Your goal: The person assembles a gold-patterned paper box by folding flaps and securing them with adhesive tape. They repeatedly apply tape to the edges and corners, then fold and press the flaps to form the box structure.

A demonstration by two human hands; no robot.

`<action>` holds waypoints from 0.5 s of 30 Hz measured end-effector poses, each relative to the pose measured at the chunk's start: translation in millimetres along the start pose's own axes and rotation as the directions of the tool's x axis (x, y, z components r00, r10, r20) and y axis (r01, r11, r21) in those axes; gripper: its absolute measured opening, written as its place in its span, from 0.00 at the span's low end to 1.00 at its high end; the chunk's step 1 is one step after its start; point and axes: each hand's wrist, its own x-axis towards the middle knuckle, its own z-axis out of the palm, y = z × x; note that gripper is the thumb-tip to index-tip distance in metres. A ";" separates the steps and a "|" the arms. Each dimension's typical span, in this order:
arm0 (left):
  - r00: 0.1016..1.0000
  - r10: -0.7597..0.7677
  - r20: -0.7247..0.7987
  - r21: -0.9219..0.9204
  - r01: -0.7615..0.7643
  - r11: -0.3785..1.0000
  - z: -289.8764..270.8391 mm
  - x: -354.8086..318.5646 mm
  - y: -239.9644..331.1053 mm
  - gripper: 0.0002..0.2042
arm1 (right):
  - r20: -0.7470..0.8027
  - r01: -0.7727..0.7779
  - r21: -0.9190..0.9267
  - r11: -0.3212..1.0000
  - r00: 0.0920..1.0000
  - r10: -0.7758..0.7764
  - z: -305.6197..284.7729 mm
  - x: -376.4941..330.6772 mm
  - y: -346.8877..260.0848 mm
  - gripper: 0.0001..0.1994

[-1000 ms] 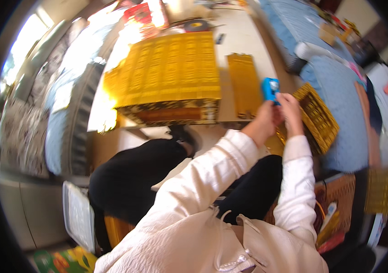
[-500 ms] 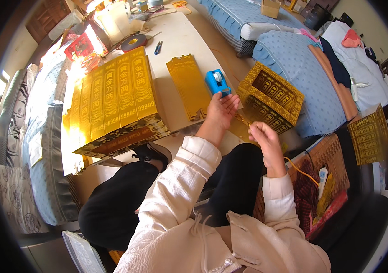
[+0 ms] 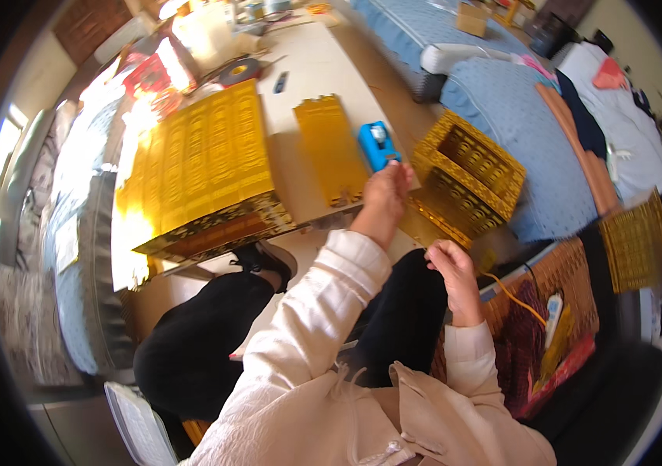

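Observation:
My left hand (image 3: 390, 194) reaches to the front end of a blue tape dispenser (image 3: 378, 145). Its fingers are drawn together at the cutting edge; whether tape is between them is too blurred to see. My right hand (image 3: 455, 279) is lower, above my right thigh, thumb and fingers pinched, with anything in them too small to make out. Beyond it sits a gold patterned box (image 3: 475, 167) with an opening in its upper side and a gold flap toward my hands. Left of the dispenser lie flat gold cardboard pieces (image 3: 329, 151).
A large block of gold cardboard boxes (image 3: 203, 159) fills the near left of the white table (image 3: 308, 58). Behind it are a black tape roll (image 3: 238, 72) and a small cutter (image 3: 280, 81). A blue covered seat (image 3: 494, 116) stands right, a power strip (image 3: 553, 314) lower right.
My left hand has turned over, from open palm up to fingers together at the dispenser. My right hand has dropped slightly, away from the gold box. The whole view has shifted a little.

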 end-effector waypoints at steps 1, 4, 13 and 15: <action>0.999 0.030 0.012 -0.023 -0.030 0.999 -2.9 5.6 -0.7 0.08 | 0.009 0.017 -0.003 1.000 1.000 -0.017 0.8 -0.5 3.8 0.06; 0.996 0.080 0.034 0.017 -0.081 0.997 -0.3 -0.3 -17.6 0.06 | -0.018 -0.013 -0.038 0.999 1.000 0.012 -4.3 -9.1 10.4 0.08; 0.529 0.727 0.438 0.135 -0.838 0.528 34.9 -162.5 49.6 0.04 | 0.115 0.333 -0.031 0.942 0.938 -0.328 44.3 -28.7 10.3 0.04; 0.494 0.738 0.460 0.090 -0.853 0.515 17.4 -199.4 79.9 0.04 | 0.207 0.432 0.022 0.902 0.880 -0.427 78.2 -31.3 13.9 0.04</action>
